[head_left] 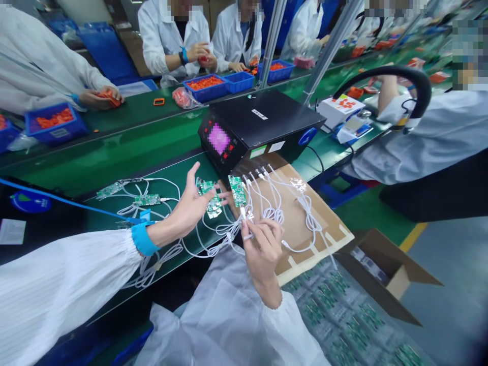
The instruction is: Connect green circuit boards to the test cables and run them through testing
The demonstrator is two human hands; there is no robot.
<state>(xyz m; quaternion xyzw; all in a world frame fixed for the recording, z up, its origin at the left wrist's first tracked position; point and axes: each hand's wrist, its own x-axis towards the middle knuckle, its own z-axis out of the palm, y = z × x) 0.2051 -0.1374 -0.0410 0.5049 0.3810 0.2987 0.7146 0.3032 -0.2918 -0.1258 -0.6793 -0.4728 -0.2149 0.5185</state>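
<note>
My right hand point(263, 241) pinches the white plug of a USB cable point(243, 213) at the lower end of a green circuit board point(238, 191). Whether the plug is fully seated in the board I cannot tell. My left hand point(198, 198) has its fingers spread at a second green circuit board point(213, 209), partly covering it; whether they grip it is unclear. More boards point(148, 200) lie to the left with white cables attached. Behind the hands stands a black test box point(263, 122) with a lit screen, and white cables run from its front.
A cardboard sheet point(301, 223) with coiled cables lies at right. Bagged boards point(343, 320) sit below it, beside an open carton point(381, 269). Across the green belt point(125, 134), several co-workers handle orange parts from blue bins point(206, 89). A black curved tube point(412, 76) arches at right.
</note>
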